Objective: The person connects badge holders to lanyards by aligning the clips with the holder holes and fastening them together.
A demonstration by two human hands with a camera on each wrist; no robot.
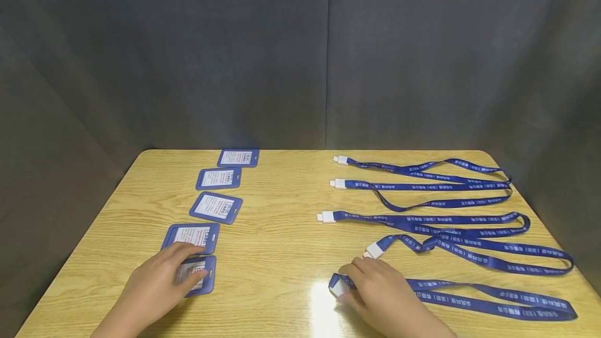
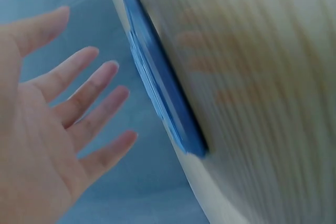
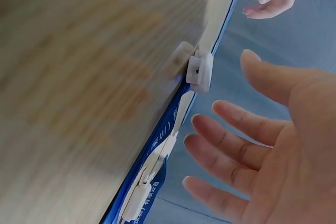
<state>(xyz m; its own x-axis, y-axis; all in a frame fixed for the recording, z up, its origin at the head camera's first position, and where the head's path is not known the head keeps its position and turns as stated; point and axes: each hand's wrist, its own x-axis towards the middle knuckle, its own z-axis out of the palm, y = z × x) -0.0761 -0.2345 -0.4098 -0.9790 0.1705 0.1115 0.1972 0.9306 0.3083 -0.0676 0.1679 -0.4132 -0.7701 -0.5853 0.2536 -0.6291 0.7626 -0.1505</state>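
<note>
My left hand (image 1: 157,281) hovers over the nearest blue ID card holder (image 1: 206,279), partly covering it and the edge of the second card holder (image 1: 188,232). Its fingers are spread and hold nothing in the left wrist view, where a card holder (image 2: 163,82) lies on the table below them. On the right, my right hand (image 1: 382,292) is above the nearest blue lanyard (image 1: 474,302), beside its white buckle (image 1: 337,288). Loosely extended fingers stand apart from the white buckle (image 3: 199,72) in the right wrist view. Part of that lanyard is hidden under the hand.
More card holders (image 1: 216,207) form a column up the left side of the wooden table (image 1: 277,223). Several lanyards (image 1: 422,219) with white buckles lie stretched out on the right. A dark cloth (image 1: 235,67) hangs behind the table.
</note>
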